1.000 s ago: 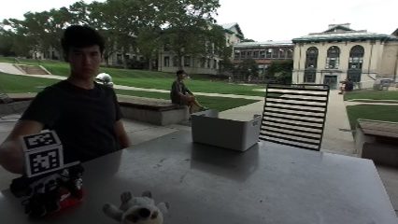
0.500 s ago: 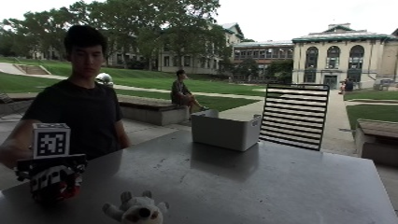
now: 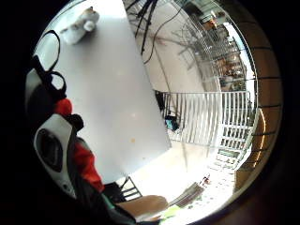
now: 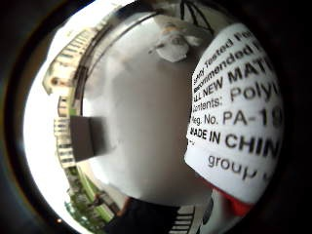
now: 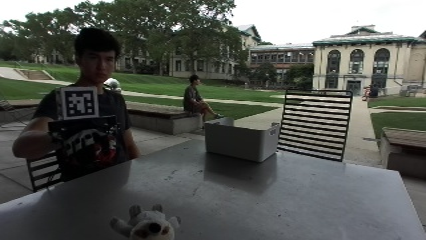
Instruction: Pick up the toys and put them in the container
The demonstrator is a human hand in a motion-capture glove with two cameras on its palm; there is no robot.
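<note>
In the outside view my gloved right hand (image 5: 81,144) is raised above the left end of the grey table (image 5: 279,200). It grips a red, black and white toy (image 5: 104,153). That toy's white sewn label (image 4: 235,113) fills much of the thumb side palm view, and its body (image 3: 57,151) lies close to the palm in the little finger side view. A small white plush toy (image 5: 146,227) (image 4: 174,44) (image 3: 80,22) lies on the table near the front edge. At the far middle of the table stands the open white container (image 5: 239,141) (image 4: 89,139), well to the right of my hand.
A black slatted chair (image 5: 317,125) stands behind the table to the right of the container. A second chair back (image 5: 44,172) shows beside the person at the left. Bare table surface stretches between my hand and the container.
My hand has lifted the red and black toy from just above the table to chest height, moving slightly right. The white plush toy and the container have not moved.
</note>
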